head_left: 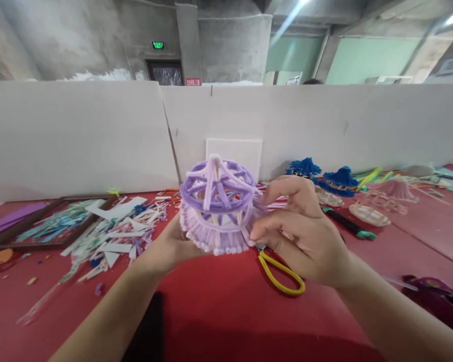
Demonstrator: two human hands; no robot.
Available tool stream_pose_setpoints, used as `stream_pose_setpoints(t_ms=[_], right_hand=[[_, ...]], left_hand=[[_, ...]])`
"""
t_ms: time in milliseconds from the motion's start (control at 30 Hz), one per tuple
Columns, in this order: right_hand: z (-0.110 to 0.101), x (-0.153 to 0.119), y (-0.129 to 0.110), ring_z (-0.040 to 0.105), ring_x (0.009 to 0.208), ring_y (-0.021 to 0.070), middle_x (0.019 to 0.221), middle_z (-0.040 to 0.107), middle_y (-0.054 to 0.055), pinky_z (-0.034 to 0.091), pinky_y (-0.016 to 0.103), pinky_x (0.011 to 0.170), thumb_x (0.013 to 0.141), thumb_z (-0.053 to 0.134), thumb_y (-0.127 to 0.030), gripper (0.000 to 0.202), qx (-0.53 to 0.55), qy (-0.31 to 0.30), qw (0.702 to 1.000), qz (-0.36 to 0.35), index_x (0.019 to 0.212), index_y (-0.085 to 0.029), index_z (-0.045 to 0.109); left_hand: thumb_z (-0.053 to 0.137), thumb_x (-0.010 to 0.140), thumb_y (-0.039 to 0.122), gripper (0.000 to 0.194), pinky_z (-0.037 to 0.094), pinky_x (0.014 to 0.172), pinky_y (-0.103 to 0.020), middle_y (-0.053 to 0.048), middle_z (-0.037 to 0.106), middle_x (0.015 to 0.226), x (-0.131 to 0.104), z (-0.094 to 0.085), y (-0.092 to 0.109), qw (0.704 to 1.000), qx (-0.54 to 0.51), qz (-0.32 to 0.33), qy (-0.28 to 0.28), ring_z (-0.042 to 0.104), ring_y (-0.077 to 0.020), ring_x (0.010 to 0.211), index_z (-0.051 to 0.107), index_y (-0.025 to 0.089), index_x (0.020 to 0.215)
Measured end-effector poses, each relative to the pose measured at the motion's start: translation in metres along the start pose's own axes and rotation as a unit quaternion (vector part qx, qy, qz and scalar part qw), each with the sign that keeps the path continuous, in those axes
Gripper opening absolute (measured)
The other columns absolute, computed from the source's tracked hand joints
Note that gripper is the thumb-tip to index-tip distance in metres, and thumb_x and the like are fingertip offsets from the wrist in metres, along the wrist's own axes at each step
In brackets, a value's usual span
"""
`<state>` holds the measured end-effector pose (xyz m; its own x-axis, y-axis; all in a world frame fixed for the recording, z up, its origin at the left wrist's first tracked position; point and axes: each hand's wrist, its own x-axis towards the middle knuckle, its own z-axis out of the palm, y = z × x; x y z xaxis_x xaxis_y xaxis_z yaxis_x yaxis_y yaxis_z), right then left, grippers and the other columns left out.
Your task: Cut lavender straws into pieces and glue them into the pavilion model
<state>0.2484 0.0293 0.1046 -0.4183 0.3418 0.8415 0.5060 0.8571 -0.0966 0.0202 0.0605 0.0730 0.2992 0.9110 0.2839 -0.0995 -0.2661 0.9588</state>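
A purple pipe-cleaner pavilion model [217, 201] is held up in front of me, above the red table. It has a pointed top of pale lilac stems, a darker purple ring and a flared fringe of short lilac pieces below. My left hand [177, 246] supports it from the left and underneath, its fingers largely hidden behind the fringe. My right hand [302, 226] is at the right side, with thumb and fingertips pinched on the fringe's edge. Yellow-handled scissors [281, 274] lie on the table below my right hand, their blades mostly covered.
Paper scraps and pipe-cleaner offcuts [124, 226] are heaped at left, by a brown frame [53, 246] holding blue-green pieces. Blue roof models [342, 178], a pink one [392, 191] and a black-green tool [349, 223] lie right. A purple glue gun [436, 301] sits near right; white panels [309, 125] stand behind.
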Motion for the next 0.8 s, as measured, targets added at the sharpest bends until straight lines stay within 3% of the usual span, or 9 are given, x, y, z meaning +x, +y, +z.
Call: stream_pose_setpoints(t_ms=[133, 467, 800], right_hand=[[0.002, -0.004, 0.0, 0.054, 0.1, 0.0212, 0.097, 0.054, 0.005, 0.042, 0.041, 0.087, 0.087, 0.055, -0.009, 0.017, -0.036, -0.019, 0.999, -0.011, 0.084, -0.025, 0.062], [0.016, -0.002, -0.001, 0.056, 0.093, 0.022, 0.097, 0.059, 0.007, 0.039, 0.042, 0.087, 0.081, 0.061, -0.013, 0.013, -0.025, 0.085, 0.996, 0.005, 0.093, -0.017, 0.06], [0.017, -0.002, 0.004, 0.055, 0.089, 0.0182, 0.092, 0.059, 0.004, 0.042, 0.039, 0.085, 0.082, 0.062, -0.01, 0.009, -0.009, 0.088, 0.995, -0.042, 0.085, -0.019, 0.063]], left_hand=[[0.087, 0.05, 0.023, 0.069, 0.055, 0.083, -0.042, -0.01, 0.071, 0.11, 0.0, 0.001, 0.0, 0.997, -0.044, -0.038, -0.048, 0.066, -0.0326, 0.098, 0.063, 0.024, 0.115], [0.082, 0.062, 0.022, 0.064, 0.051, 0.091, -0.042, -0.011, 0.065, 0.123, 0.0, 0.009, 0.001, 0.996, -0.078, -0.032, -0.007, 0.06, -0.0317, 0.112, 0.057, 0.021, 0.121], [0.084, 0.058, 0.02, 0.065, 0.052, 0.09, -0.041, -0.011, 0.068, 0.117, 0.002, 0.011, -0.001, 0.995, -0.088, -0.026, -0.03, 0.063, -0.0314, 0.108, 0.058, 0.02, 0.118]])
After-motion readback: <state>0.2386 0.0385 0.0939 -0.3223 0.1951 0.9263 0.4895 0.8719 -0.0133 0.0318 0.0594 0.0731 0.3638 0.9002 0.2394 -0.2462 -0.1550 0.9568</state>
